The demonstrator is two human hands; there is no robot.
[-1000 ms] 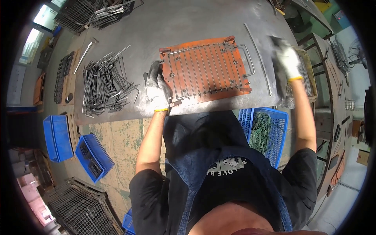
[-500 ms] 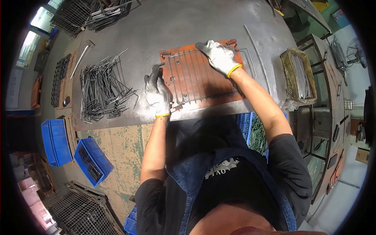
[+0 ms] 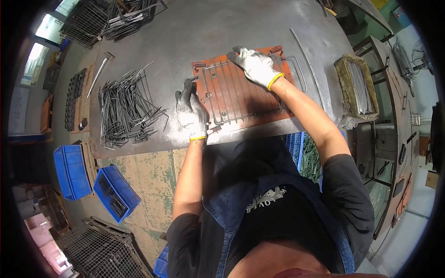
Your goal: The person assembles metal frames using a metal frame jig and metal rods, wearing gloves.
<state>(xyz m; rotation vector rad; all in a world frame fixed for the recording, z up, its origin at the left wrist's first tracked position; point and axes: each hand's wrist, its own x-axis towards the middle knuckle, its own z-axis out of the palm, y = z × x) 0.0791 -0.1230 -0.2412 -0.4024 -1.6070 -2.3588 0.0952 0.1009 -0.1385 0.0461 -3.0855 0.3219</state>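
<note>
A wire rack (image 3: 238, 92) of parallel metal rods lies on a reddish-brown plate (image 3: 198, 66) with small blocks at its edges. A bent wire handle (image 3: 301, 76) sticks out past the plate's right side. My left hand (image 3: 192, 115), in a white glove with dark fingertips, is closed at the rack's left side around a second bent wire handle (image 3: 190, 78), mostly hidden by the glove. Across the rack's far edge lies my right hand (image 3: 256, 67), gloved alike. Its fingers are bent together at the rods; the exact grip is partly hidden.
Left on the metal table (image 3: 222, 28) lie a heap of bent rods (image 3: 127, 109) and a hammer (image 3: 98, 74). A long thin rod (image 3: 303, 58) and a box of straight rods (image 3: 357, 88) are at right. Blue bins (image 3: 72, 171) stand below the table's left edge.
My right hand has slid slightly left along the rack's far edge. My left hand stays at the rack's left side. The whole view has shifted a little.
</note>
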